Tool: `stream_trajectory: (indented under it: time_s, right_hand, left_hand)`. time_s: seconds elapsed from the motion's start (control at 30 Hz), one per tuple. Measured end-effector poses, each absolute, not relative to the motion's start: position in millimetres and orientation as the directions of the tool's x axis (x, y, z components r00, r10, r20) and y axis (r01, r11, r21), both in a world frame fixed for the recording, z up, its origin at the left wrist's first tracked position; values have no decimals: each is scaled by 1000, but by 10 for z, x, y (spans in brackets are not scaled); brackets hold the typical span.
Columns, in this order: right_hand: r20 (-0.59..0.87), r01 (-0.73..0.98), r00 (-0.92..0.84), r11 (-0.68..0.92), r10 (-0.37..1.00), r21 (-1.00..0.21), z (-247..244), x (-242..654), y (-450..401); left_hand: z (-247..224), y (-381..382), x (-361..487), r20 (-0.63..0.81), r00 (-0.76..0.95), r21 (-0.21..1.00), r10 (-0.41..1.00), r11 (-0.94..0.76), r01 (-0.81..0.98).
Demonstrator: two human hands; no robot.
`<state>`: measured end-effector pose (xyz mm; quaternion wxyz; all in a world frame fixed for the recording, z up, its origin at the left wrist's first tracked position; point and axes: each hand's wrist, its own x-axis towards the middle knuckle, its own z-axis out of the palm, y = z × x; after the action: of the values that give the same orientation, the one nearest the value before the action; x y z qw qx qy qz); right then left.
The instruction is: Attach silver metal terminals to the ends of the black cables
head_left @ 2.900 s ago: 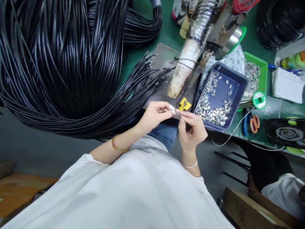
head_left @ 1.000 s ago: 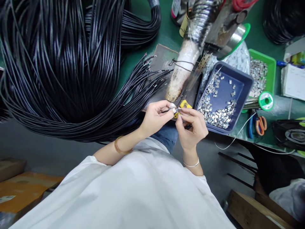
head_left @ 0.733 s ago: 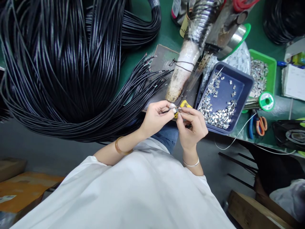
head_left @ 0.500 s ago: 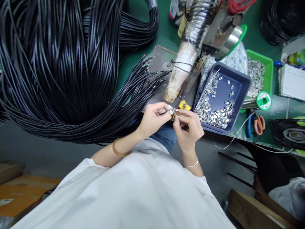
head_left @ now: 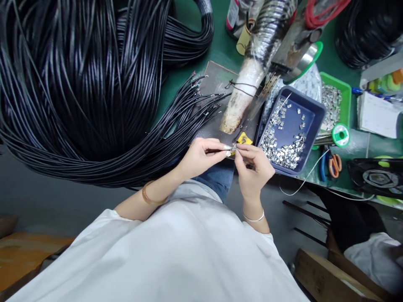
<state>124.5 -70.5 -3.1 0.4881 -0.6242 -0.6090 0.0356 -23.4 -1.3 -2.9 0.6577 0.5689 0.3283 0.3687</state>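
The left hand (head_left: 201, 156) pinches the stripped end of one thin black cable (head_left: 217, 150) between thumb and forefinger, and the right hand (head_left: 254, 167) meets it fingertip to fingertip, thumb and forefinger pressed on a small metal clip (head_left: 234, 147) at the cable's tip, just at the near edge of the green bench (head_left: 189, 75). The piece is too small to tell how far it sits on the wire. A slip looks likely here: the clip is tiny and held only by fingertips, so a loose pinch could drop it off the bench edge into the lap. Just beyond the hands lies a yellow tag (head_left: 244, 139) and the tip of a wrapped tool (head_left: 244, 105); a careless lift could brush it. To the right, the blue tray (head_left: 317, 121) of loose clips (head_left: 280, 151) overhangs the edge, and an elbow could tip it. The great bundle of black cables (head_left: 82, 84) fills the left.
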Motion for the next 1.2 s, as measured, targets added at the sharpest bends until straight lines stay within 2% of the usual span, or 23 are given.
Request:
stream_trajectory:
  time_s: [0.1,0.17,0.43,0.6,0.7,0.77,0.87,1.03,1.2]
  right_hand:
    - [631,805,159,271,760,-528,-39,1269,-693]
    - [632,822,134,271,763,-502,-58,1283,-684]
    - [636,787,168,286,753,-547,-56,1314,-699]
    - [661,769,-1,423,751,-479,-59,1345,-729]
    - [669,765,95,376,737,-522,-82,1349,-727]
    - [618,757,171,300,767,-581,-94,1342,-715]
    - [577,739,175,281,798,-612,-110,1322,-689]
    - [674,815,97,331,732,-476,-138,1303,-643]
    - [678,816,92,335,729,-471,-116,1299,-612]
  left_hand:
    - [-11,18,-254,9,536,998,844,26,-58]
    - [-5,24,-247,-6,523,997,853,42,-57]
    - [-60,26,-196,-65,500,986,863,133,-101]
    - [-73,43,-207,-88,533,966,841,203,-161]
    - [-71,42,-210,-105,550,962,828,225,-154]
    - [-73,39,-201,-100,552,963,828,221,-157]
    - [-83,33,-181,-60,523,966,850,182,-186]
    - [-104,22,-161,44,424,988,905,24,-152]
    - [-100,30,-153,129,371,987,919,-83,-137]
